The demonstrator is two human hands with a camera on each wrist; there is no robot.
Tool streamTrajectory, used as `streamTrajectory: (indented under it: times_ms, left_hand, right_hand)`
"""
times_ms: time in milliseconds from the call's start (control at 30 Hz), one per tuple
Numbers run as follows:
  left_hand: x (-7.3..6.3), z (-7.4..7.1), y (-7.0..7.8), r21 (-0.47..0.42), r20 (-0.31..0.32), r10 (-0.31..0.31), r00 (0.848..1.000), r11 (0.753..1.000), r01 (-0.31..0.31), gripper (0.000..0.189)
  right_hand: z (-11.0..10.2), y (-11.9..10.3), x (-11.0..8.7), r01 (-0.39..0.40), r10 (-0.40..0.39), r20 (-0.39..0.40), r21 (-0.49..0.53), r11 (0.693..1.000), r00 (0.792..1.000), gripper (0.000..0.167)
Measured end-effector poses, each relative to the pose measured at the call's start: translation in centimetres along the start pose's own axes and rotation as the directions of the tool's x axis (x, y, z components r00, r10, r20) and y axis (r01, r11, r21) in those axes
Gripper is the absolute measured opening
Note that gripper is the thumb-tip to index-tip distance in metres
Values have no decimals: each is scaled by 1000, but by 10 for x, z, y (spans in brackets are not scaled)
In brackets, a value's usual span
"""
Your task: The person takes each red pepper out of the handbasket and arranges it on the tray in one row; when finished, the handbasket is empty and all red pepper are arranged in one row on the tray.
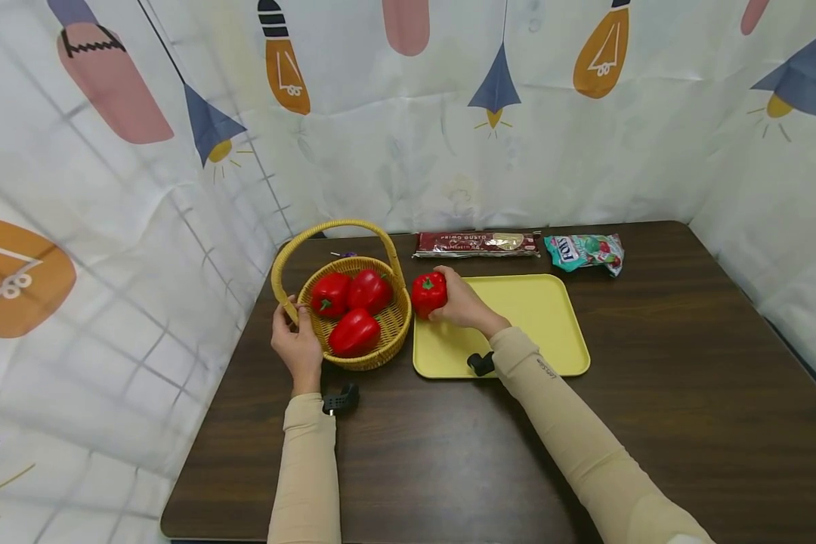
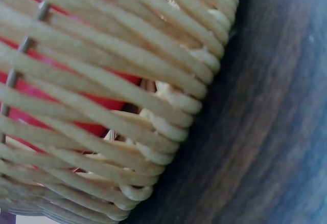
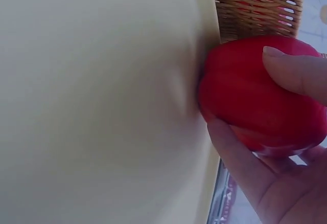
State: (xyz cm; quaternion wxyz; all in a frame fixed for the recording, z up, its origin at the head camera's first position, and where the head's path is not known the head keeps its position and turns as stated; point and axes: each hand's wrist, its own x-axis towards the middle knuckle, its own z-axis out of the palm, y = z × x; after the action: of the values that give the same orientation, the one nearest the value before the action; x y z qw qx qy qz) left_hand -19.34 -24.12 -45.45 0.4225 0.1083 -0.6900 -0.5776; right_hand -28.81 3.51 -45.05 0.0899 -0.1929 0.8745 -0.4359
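At my eleven o'clock the basket (image 1: pixel 400 334) is woven wicker, ridged and faintly shiny. The peppers (image 1: pixel 355 332) inside it and the pepper (image 1: pixel 426 295) I grip at twelve are smooth and glossy. The tray (image 1: pixel 523 302), also at twelve, looks like smooth matt plastic. Beyond it the wrapper (image 1: pixel 477 243) is shiny, crinkled film, as is the bag (image 1: pixel 585 252) at one. The table (image 1: pixel 687 355) shows wood grain with a satin finish. My sleeves (image 1: pixel 306 468) are matt cloth, the curtain (image 1: pixel 408 151) creased fabric.

Peppers (image 1: pixel 425 295) are red, basket (image 1: pixel 375 360) and tray (image 1: pixel 537 310) yellow, table (image 1: pixel 421 461) wood-grained brown.
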Motion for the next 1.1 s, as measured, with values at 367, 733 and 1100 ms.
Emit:
streamTrajectory:
  times_ms: [367,733,1100]
  left_hand:
    - [3,-3,-1,12,-29,-5,1000,1000,6,26]
    - [3,-3,0,16,-25,-13,1000,1000,14,27]
    - [3,-4,-2,14,-23,-4,1000,1000,4,27]
  right_hand:
    - [4,1,1,-8,8,13,0,1000,1000,101]
    - [-2,6,-4,-3,1,61,30,1000,998,108]
    - [-27,4,-25,-22,19,46,73,997,999,104]
